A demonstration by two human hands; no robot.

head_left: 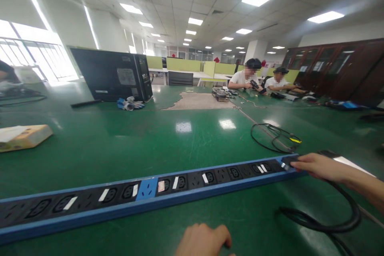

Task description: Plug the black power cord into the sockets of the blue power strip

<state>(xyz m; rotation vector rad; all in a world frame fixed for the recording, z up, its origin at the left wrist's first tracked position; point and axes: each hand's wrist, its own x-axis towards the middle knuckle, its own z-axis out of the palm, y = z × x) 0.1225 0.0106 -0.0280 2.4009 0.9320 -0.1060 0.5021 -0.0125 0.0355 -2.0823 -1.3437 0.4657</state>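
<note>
A long blue power strip with several black sockets lies across the green table in front of me. My right hand rests on its right end, fingers curled over the end of the strip where a thick black cable leaves it. My left hand is at the bottom edge, fingers folded in a loose fist against the table just below the strip. Whether it holds anything is hidden.
A thin black wire coil lies behind the strip's right end. A black computer case stands at the back left, gloves beside it. A tan box sits at the left. Two people work at the far end.
</note>
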